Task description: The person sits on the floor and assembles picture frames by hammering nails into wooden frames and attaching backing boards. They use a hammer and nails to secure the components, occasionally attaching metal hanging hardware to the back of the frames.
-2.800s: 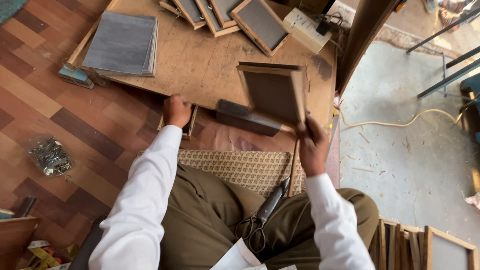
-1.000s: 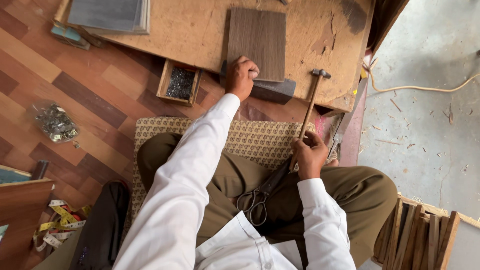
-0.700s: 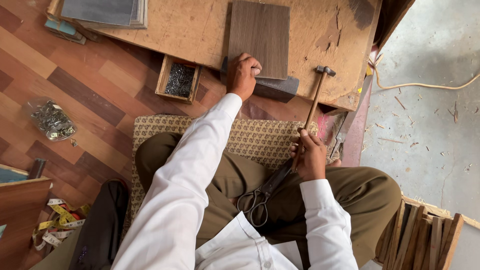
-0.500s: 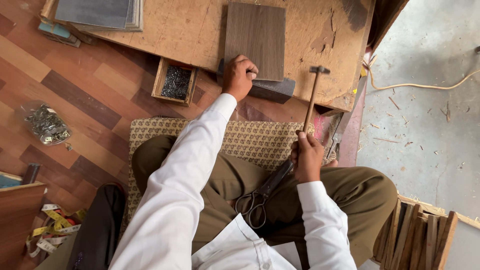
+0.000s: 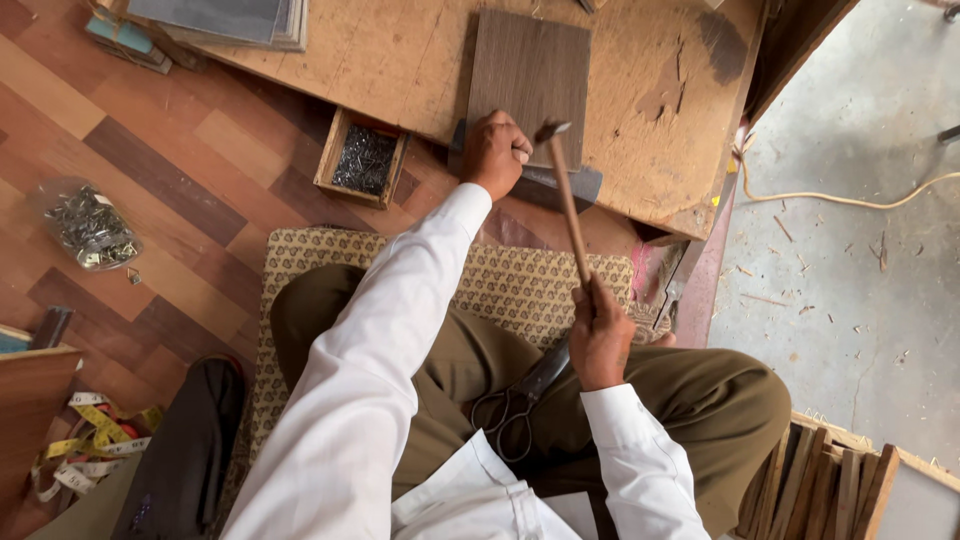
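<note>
My left hand [image 5: 495,152] presses on the near edge of a dark wooden panel [image 5: 530,80] that lies flat on a low plywood board [image 5: 400,60]. In my right hand [image 5: 600,335] is the wooden handle of a small hammer [image 5: 566,195]. Its metal head hovers just right of my left fingers, over the panel's near edge. A dark metal block [image 5: 585,185] sits under that edge. Whether my left fingers pinch a nail cannot be seen.
A small wooden box of nails [image 5: 362,158] sits left of my left hand. Large scissors [image 5: 515,400] lie in my lap. A stack of grey panels [image 5: 225,18], a bag of hardware [image 5: 85,225], a yellow tape measure [image 5: 85,435] and wood strips [image 5: 835,490] surround me.
The framed panel I held upright is now flat on the board under my left hand. My right hand took up the hammer and swung its head left, over the panel's near edge.
</note>
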